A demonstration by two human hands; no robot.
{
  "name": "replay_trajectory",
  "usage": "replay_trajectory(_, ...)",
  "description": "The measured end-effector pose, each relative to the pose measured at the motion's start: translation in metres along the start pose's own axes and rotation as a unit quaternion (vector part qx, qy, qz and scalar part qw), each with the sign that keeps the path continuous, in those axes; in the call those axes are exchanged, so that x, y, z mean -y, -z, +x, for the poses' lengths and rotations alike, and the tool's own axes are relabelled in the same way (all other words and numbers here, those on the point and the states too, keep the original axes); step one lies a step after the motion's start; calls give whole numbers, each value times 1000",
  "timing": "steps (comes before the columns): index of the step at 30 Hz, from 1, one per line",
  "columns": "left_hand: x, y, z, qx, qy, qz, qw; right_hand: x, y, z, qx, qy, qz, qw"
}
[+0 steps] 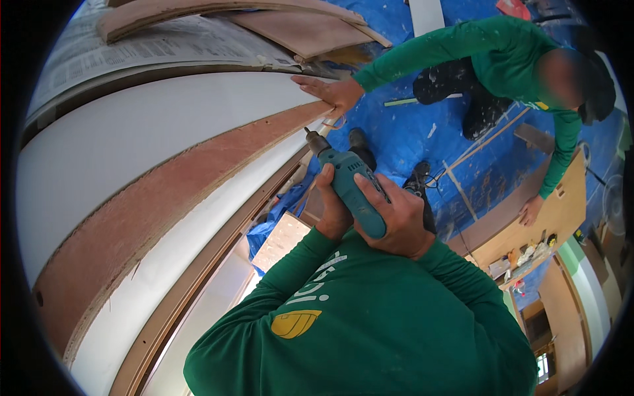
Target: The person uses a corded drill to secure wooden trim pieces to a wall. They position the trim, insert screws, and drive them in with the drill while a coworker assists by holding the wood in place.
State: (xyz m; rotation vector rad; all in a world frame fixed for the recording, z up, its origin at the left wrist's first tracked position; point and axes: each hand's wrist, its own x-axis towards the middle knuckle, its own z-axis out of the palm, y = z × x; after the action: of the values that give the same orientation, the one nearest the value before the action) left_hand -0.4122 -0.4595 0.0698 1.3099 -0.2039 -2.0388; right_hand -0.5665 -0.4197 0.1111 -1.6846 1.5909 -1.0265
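Observation:
A teal corded-looking power drill (352,184) is held in front of my chest, its chuck and short bit tilted up and left. My right hand (403,218) is wrapped around the drill's rear and grip. My left hand (335,206) closes on the drill's near side, thumb up against the body. The bit's tip stands by the far end of a curved reddish-brown wooden strip (178,178), which lies along a white curved panel (125,129). Whether the tip touches anything I cannot tell. A co-worker's hand (338,94) presses on the strip's far end.
The co-worker in a green sleeve (442,49) leans in from the right, the other hand on a wooden board (558,204). Blue sheeting (389,135) covers the floor. Curved wooden offcuts (224,14) lie on printed paper (165,46) at the far left.

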Motion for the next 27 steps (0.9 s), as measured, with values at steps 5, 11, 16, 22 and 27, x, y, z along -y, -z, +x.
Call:
replay_trajectory(5,-3,-16,-1,-6,38,-36,999,-2,3,-2,5,16,-21,1000)
replay_trajectory(11,17,-22,5,31,-10,11,999,-27,28,-21,23,7,28,999)
replay_trajectory(16,95,80,-18,-104,32,309,945,-36,77,-93,82,-33,63,994)
replay_trajectory(22,259,249,-104,-359,-20,364,860,-68,93,-176,217,-92,36,971)
replay_trajectory(27,359,299,-182,-478,88,180,855,-90,84,-237,302,-196,55,931)
